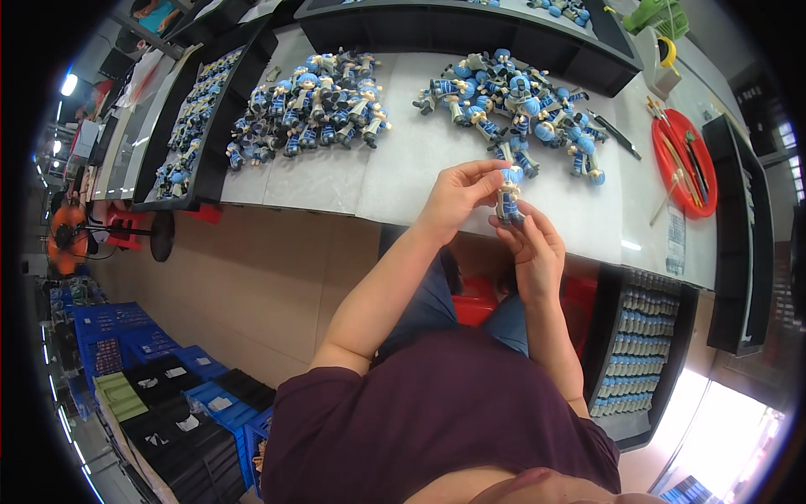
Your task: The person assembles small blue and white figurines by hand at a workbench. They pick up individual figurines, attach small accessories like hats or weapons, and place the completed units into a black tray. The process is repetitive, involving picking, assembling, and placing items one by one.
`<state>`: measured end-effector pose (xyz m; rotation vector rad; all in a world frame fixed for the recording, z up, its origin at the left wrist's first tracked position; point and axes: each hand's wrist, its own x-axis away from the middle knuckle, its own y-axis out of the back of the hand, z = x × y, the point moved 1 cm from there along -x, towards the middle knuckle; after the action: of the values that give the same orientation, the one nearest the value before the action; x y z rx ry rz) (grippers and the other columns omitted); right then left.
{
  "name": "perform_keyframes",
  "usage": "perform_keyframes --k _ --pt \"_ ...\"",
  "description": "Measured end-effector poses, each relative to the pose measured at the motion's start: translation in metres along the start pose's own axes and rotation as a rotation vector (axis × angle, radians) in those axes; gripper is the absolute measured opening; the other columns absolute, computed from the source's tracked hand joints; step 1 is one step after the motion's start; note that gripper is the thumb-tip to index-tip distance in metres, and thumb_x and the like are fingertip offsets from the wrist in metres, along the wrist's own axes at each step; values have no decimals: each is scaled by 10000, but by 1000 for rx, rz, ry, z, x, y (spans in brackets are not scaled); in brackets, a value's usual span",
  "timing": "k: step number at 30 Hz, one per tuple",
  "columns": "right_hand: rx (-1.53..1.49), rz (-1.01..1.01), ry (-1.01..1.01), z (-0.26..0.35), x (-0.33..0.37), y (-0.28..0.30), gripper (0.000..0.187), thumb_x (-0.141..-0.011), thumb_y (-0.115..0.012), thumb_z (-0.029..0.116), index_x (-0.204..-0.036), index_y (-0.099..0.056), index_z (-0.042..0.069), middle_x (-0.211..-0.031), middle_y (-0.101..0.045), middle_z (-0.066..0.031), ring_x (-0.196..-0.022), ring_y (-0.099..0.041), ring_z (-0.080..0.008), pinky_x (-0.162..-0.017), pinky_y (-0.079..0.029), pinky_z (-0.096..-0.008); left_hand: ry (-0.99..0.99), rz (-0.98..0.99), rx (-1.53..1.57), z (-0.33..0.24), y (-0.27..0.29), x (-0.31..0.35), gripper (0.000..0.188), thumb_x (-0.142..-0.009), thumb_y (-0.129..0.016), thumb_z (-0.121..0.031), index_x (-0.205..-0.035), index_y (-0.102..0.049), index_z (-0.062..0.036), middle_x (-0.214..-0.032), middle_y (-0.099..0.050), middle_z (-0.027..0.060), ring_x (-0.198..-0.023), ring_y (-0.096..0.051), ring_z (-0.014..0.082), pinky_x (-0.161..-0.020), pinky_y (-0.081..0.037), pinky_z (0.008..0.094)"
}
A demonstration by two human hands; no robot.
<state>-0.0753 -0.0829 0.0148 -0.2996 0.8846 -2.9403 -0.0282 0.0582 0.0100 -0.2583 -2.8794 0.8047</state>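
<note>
A small blue-haired figurine [509, 202] with a blue and pale outfit stands upright between my two hands, just over the table's near edge. My left hand [464, 193] pinches it near the head with thumb and fingers. Lower down, my right hand [532, 241] has its curled fingers at the figurine's feet. Just beyond lies a loose pile of similar figurines [520, 97], some on their sides. To its left, a second, denser pile of figurines [315, 101] covers part of the white table surface [395, 181].
Right of the piles lie a black-handled craft knife [617, 136] and a red dish [712, 189] with brushes and thin tools. A tape dispenser [659, 63] stands behind. Black trays of figurines flank me: a left tray [201, 181] and a lower right tray [613, 336]. Another black tray [470, 42] lies at the back.
</note>
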Motion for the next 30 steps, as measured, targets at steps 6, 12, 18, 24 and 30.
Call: perform_keyframes --k 6,12,18,24,30 --pt "2 -7 -19 -2 1 0 277 -909 -420 101 -1111 -475 -80 -985 -577 -188 -883 -614 -258 -736 -514 -263 30 -13 12 3 4 -1 251 -867 -539 -140 -1080 -574 -11 -949 -619 68 -806 -589 126 -727 -488 281" --pt "6 -9 -17 -4 1 1 272 -905 -425 94 -1110 -473 -79 -978 -578 -190 -876 -615 -253 -735 -513 -258 32 -6 11 3 2 0 248 -868 -539 -147 -1076 -583 -20 -927 -620 62 -802 -580 114 -725 -484 277" --pt "1 -7 -15 -4 1 1 280 -901 -439 92 -1124 -458 -77 -974 -578 -190 -871 -616 -249 -734 -512 -254 21 16 1 4 3 0 248 -873 -530 -140 -1083 -581 -20 -925 -620 60 -805 -579 112 -724 -482 278" --pt "16 -27 0 -3 2 -1 290 -889 -487 106 -1122 -453 -63 -962 -584 -181 -854 -619 -225 -728 -511 -249 55 -14 22 3 3 0 250 -885 -501 -129 -1097 -569 -16 -964 -616 66 -816 -588 124 -738 -488 288" --pt "43 -67 29 0 4 -2 295 -869 -526 92 -1115 -457 -55 -953 -589 -170 -843 -617 -212 -732 -507 -253 57 -4 -12 4 6 1 265 -892 -492 -147 -1111 -558 -12 -979 -614 66 -825 -589 122 -751 -488 283"
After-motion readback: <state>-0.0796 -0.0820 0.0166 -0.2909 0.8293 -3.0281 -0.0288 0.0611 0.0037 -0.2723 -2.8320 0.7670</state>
